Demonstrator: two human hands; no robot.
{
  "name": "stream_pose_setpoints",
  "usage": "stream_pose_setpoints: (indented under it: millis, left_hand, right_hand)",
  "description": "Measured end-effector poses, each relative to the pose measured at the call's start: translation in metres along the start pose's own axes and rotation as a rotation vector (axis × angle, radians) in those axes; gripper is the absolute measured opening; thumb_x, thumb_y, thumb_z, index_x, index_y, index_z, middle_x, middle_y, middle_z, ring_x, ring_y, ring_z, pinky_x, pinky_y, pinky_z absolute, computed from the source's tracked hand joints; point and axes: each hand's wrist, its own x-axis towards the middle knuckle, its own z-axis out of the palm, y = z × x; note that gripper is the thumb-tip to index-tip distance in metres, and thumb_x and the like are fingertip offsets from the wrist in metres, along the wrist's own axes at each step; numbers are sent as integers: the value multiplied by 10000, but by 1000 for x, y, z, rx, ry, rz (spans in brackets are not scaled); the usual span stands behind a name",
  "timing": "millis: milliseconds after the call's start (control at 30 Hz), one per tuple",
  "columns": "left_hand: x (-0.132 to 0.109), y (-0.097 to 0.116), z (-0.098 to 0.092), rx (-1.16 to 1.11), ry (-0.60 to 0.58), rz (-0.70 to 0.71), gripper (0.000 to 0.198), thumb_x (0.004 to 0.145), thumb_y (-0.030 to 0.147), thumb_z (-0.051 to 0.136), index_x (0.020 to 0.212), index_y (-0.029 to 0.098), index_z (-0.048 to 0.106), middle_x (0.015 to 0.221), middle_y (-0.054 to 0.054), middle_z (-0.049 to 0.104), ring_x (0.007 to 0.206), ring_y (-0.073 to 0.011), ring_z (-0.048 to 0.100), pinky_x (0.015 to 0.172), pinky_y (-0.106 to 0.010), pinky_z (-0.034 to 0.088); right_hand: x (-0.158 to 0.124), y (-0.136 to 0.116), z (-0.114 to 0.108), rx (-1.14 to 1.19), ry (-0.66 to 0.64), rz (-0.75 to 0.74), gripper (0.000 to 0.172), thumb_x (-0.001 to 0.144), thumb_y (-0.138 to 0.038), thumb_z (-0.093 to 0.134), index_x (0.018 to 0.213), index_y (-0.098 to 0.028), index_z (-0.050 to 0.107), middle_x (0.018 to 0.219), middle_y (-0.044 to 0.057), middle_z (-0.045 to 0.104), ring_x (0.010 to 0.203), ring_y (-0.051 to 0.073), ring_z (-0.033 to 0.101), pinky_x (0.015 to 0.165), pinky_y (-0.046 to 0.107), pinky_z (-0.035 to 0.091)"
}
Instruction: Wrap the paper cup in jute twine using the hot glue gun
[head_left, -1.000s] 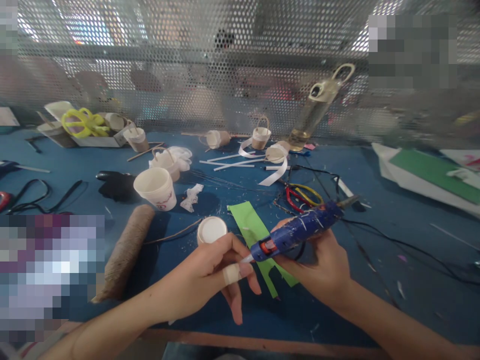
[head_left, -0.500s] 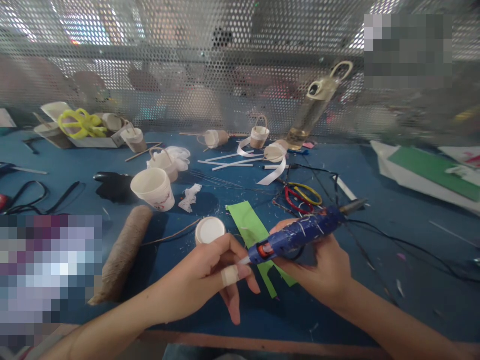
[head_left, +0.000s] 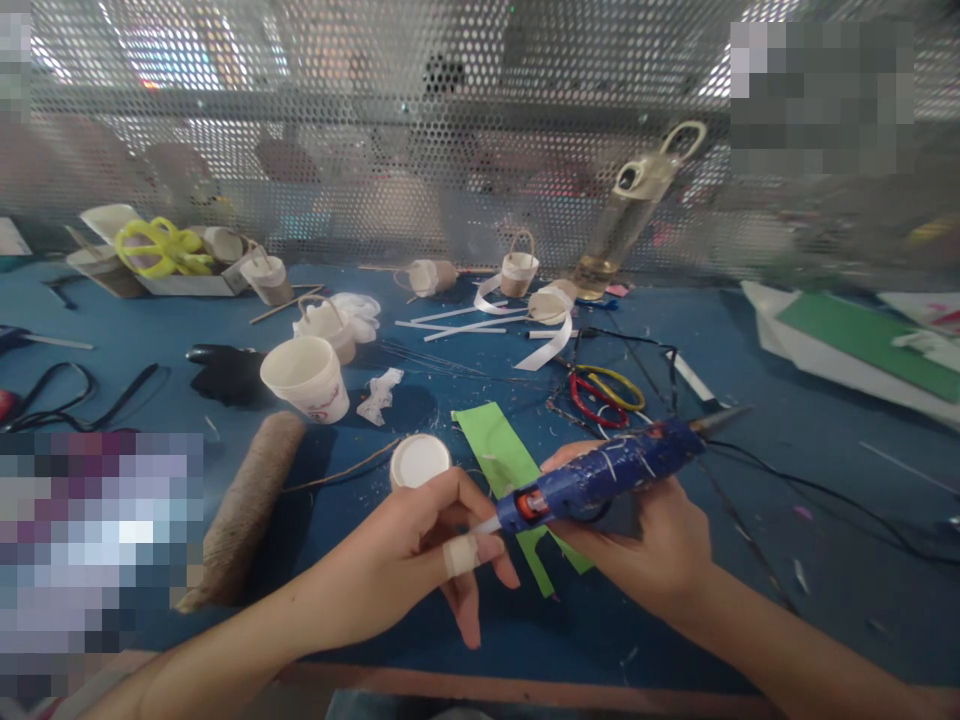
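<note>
A blue glue gun is gripped in my right hand, its metal nozzle pointing to the upper right. My left hand, with a bandage around the thumb, pinches a pale glue stick where it sticks out of the gun's rear. Just behind my left hand sits a small cup, turned so that a round white face shows. Green paper lies beneath the gun, partly hidden by it and my right hand. A roll of brown twine rests to the left, a strand leading toward the small cup.
A white paper cup, a black object and small baskets stand farther back. Yellow scissors lie in a box at the left. A bottle leans against the perforated metal screen. Cords cross the right side.
The glue gun and my right hand have shifted slightly to the right, and more of the glue stick shows at the rear. My left hand has barely moved.
</note>
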Motion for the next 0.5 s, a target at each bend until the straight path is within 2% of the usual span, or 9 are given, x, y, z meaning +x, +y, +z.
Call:
stream_pose_setpoints:
  millis: [100, 200, 367, 500]
  left_hand:
    - [-1, 1, 0, -3, -14, 3, 209, 979, 356, 608, 918, 204, 479, 907, -16, 763, 527, -91, 712, 525, -191, 530]
    - [-1, 1, 1, -15, -25, -9, 205, 985, 360, 599, 926, 203, 481, 916, -18, 762, 524, -84, 709, 516, -178, 515]
    - [-1, 1, 1, -17, -53, -26, 208, 993, 380, 579, 942, 199, 491, 939, -34, 761, 525, -80, 704, 522, -183, 516]
    - [-1, 2, 2, -11, -62, -28, 215, 999, 394, 564, 952, 196, 492, 950, -39, 755, 528, -74, 700, 526, -182, 507]
  right_hand:
    - [-4, 2, -2, -94, 7, 10, 158, 777, -354, 732, 900, -256, 713, 815, 33, 811, 730, 284, 787, 636, 353, 627]
    - [-10, 6, -4, -180, 17, 24, 245, 750, -374, 780, 962, -266, 720, 925, 60, 821, 804, 315, 792, 683, 395, 646]
    - [-18, 13, -4, -199, 26, 15, 253, 803, -397, 768, 1019, -299, 680, 1109, 80, 795, 976, 343, 771, 783, 465, 645]
    - [-17, 11, -1, -206, 41, -32, 257, 826, -383, 754, 1044, -300, 646, 1099, 90, 790, 966, 344, 771, 764, 471, 643]
